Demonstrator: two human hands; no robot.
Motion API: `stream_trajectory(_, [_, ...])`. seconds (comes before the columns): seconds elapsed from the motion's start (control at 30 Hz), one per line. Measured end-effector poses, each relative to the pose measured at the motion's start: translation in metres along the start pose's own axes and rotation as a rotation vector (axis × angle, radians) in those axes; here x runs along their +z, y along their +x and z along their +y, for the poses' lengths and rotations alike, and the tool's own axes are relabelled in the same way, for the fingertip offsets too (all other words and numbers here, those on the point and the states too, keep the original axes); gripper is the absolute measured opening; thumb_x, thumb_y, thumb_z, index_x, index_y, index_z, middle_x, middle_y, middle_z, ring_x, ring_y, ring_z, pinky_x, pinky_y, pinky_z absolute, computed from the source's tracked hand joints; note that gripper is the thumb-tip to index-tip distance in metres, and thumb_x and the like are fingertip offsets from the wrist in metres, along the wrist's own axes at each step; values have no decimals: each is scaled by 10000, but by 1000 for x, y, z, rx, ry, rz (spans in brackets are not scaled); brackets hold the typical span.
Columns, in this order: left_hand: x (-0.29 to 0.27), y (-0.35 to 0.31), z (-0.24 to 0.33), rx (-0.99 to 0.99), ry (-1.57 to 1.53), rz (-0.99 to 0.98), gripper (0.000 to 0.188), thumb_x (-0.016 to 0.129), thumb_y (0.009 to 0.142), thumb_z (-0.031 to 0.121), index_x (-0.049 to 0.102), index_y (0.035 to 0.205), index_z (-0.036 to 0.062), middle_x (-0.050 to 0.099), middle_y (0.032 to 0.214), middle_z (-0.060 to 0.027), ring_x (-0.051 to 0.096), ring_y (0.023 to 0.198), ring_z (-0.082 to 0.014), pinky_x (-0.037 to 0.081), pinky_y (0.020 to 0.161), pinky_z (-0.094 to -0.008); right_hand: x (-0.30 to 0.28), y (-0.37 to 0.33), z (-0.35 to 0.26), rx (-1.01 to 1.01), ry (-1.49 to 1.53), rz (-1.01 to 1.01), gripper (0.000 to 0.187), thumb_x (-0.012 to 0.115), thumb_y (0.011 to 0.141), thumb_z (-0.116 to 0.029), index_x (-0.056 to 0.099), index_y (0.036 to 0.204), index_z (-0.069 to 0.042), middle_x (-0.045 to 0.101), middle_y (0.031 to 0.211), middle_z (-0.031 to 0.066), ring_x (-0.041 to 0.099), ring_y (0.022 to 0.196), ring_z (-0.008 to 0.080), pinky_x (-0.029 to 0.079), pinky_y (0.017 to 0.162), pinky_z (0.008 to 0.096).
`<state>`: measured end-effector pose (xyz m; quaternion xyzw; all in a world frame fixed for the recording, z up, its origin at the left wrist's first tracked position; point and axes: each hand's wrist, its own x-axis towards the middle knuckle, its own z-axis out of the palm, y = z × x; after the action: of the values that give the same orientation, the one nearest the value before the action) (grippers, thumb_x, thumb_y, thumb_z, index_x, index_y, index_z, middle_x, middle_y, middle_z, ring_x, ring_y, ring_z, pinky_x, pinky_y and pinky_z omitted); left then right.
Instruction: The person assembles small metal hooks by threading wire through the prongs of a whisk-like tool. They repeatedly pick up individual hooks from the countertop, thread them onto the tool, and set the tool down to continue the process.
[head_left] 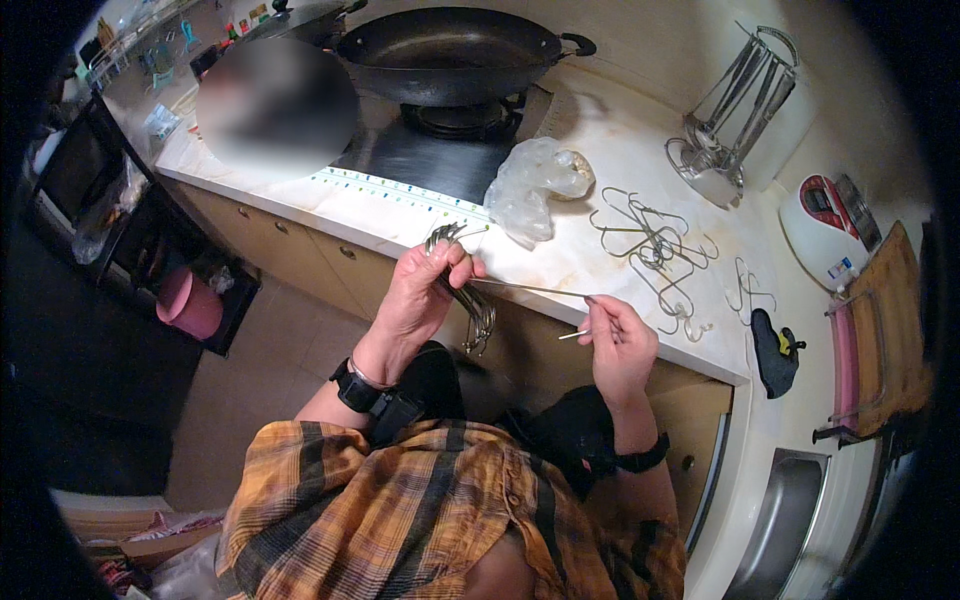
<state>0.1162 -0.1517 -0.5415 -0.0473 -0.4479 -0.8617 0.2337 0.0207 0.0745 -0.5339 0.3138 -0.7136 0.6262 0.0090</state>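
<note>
In front of the counter, my left hand [420, 290] is closed around a bundle of metal S-hooks [477, 318], their curved ends showing above and below the fingers. A thin, dark strand [535, 289] runs from that bundle across to my right hand [620, 345], whose thumb and fingers pinch its end. Below the right fingertips pokes a short pale tip; whether it belongs to the same strand I cannot tell. More S-hooks [655, 250] lie tangled on the counter just beyond the right hand, with a few others [745, 292] to their right.
A crumpled clear plastic bag [535, 190] sits on the counter [585, 255]. Behind it, a large wok [450, 60] rests on the stove. To the right are a utensil rack [735, 120], a white rice cooker [825, 230], a black object [773, 355], cutting boards [880, 330] and a sink [780, 530].
</note>
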Motion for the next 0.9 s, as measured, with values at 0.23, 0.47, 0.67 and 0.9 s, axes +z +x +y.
stream_trajectory(0.23, [-2, -3, -5, -51, -240, -32, 234, 597, 929, 257, 531, 778, 92, 448, 692, 17, 486, 750, -161, 434, 840, -321, -10, -6, -32, -466, -360, -7, 109, 554, 900, 26, 632, 968, 61, 623, 667, 79, 595, 571, 96, 465, 522, 207])
stream_trajectory(0.47, [2, -1, -5, -126, -270, 32, 176, 578, 935, 206, 555, 825, 71, 504, 720, 5, 521, 768, -165, 454, 858, -339, -8, -8, -28, -162, -199, 41, 75, 601, 886, -22, 642, 926, 27, 635, 664, 54, 591, 553, 98, 473, 511, 232])
stream_trajectory(0.67, [18, -3, -5, -166, -151, 39, 240, 552, 955, 265, 590, 931, 28, 573, 748, -19, 587, 827, -210, 473, 862, -352, -3, -4, 30, 483, 55, -166, 160, 577, 924, -110, 640, 919, 36, 613, 688, 44, 575, 569, 85, 470, 496, 224])
stream_trajectory(0.9, [25, 2, -12, -268, -256, 186, 268, 543, 963, 314, 570, 971, 47, 510, 725, 25, 511, 782, -156, 425, 798, -284, -4, -9, 24, 568, -63, -415, 195, 588, 933, -143, 648, 966, 39, 627, 698, 49, 578, 569, 84, 468, 493, 226])
